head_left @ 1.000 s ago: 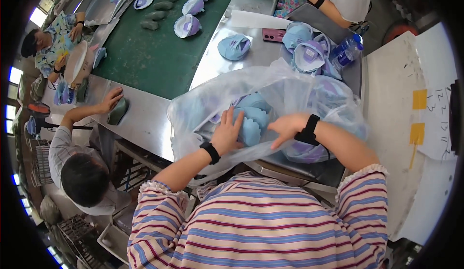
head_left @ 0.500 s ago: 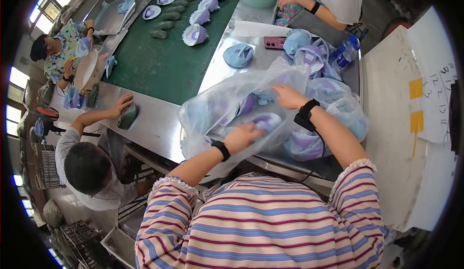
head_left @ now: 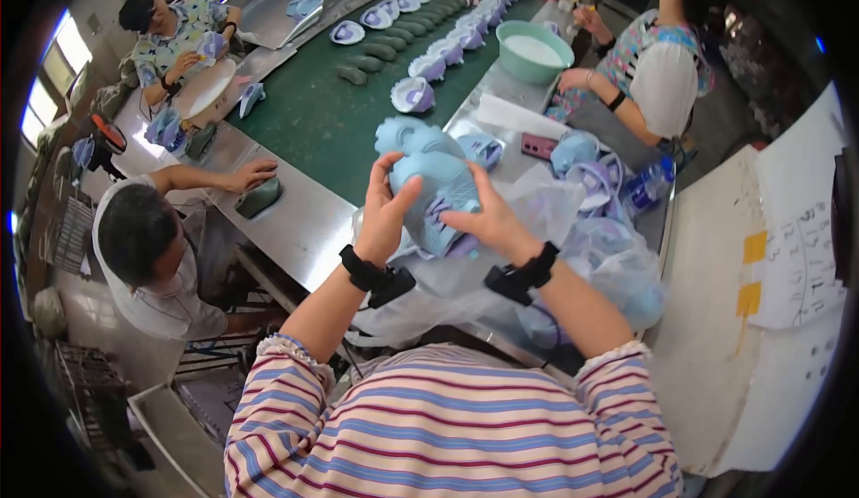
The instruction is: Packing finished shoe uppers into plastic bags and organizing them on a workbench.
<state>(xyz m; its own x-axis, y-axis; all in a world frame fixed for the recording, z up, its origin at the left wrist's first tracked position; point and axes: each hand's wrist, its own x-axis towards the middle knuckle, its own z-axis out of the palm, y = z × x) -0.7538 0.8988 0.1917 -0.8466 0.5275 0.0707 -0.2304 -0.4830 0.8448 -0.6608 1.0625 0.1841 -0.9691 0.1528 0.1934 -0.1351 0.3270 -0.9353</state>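
Both my hands hold a light-blue shoe upper (head_left: 429, 169) raised above the near end of the bench; whether several are stacked together I cannot tell. My left hand (head_left: 385, 219) grips its left side, thumb on the near face. From the right, my right hand (head_left: 494, 218) pinches the edge by a small purple patch. Beneath them a clear plastic bag (head_left: 420, 306) lies crumpled on the metal bench. Another blue upper (head_left: 483, 151) rests just behind my right hand. To the right, a second clear bag (head_left: 617, 270) bulges with blue and purple uppers.
A green conveyor belt (head_left: 309, 127) carries rows of uppers and dark foot-shaped lasts. At right stand a mint basin (head_left: 534, 58), a phone (head_left: 538, 146) and a water bottle (head_left: 649, 187). Co-workers sit left and far right; the nearest one's hand rests on a dark last (head_left: 259, 197).
My hands have come up out of the open plastic bag and now hold the blue upper above it. The view has shifted, showing more of the belt's far end.
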